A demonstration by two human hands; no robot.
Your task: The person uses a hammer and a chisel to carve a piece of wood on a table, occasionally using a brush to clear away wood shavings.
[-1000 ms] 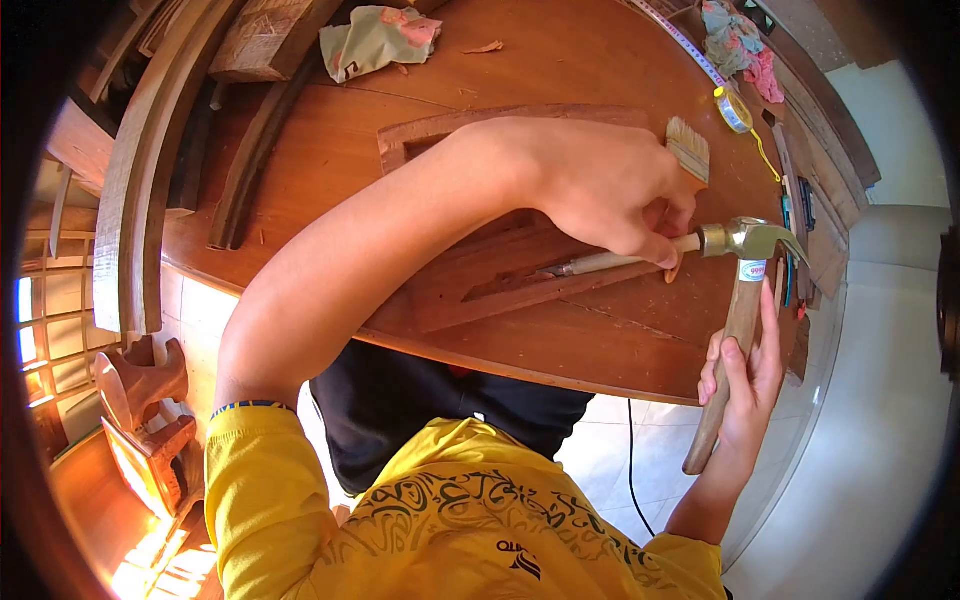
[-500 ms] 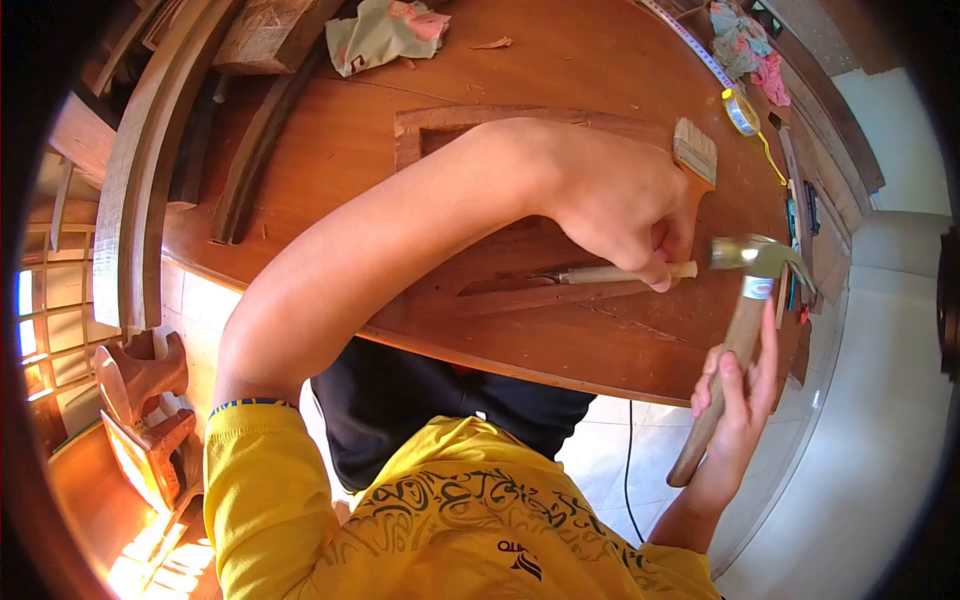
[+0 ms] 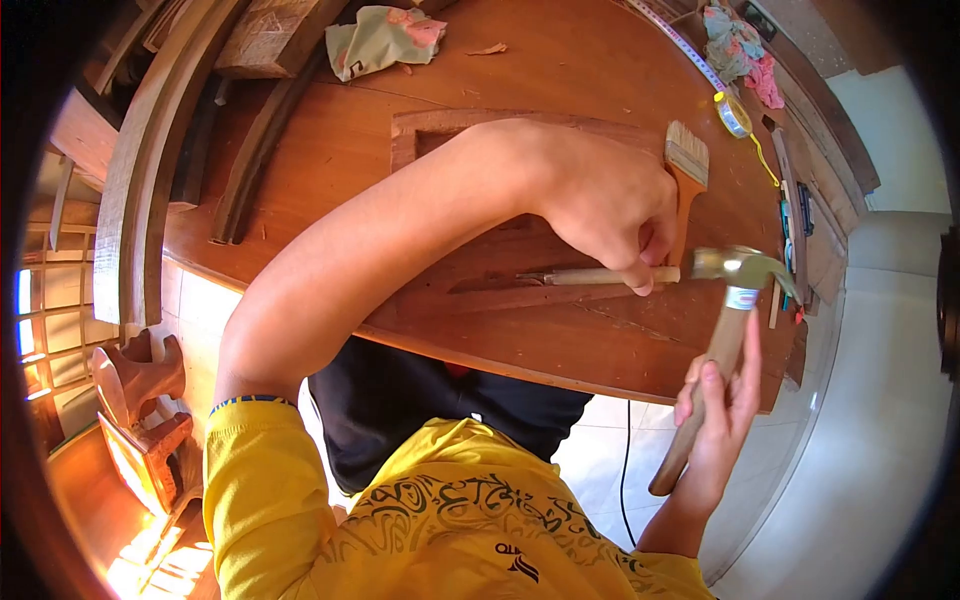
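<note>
My left hand point(image 3: 615, 205) is closed around the wooden handle of a chisel point(image 3: 600, 276), which lies at a low angle with its blade pointing left over a dark wooden frame point(image 3: 408, 140). My forearm hides much of that frame. In my right hand point(image 3: 725, 405) is a claw hammer point(image 3: 728, 345), gripped by its wooden handle. The hammer's face is right by the butt end of the chisel handle. A flat paintbrush point(image 3: 688, 158) with an orange handle lies just beyond my left hand, partly covered by it.
A yellow tape measure point(image 3: 733, 115) lies extended on the table point(image 3: 570, 70) at the far right, near a crumpled rag point(image 3: 735, 42). A patterned cloth point(image 3: 385, 42) sits at the back. Long wooden beams point(image 3: 150, 180) stand at the left. A black cable point(image 3: 628, 470) hangs below the table edge.
The hammer has moved left, bringing its head closer to the chisel's butt. My left hand and the chisel have shifted slightly left in view, while the grip on each tool stays.
</note>
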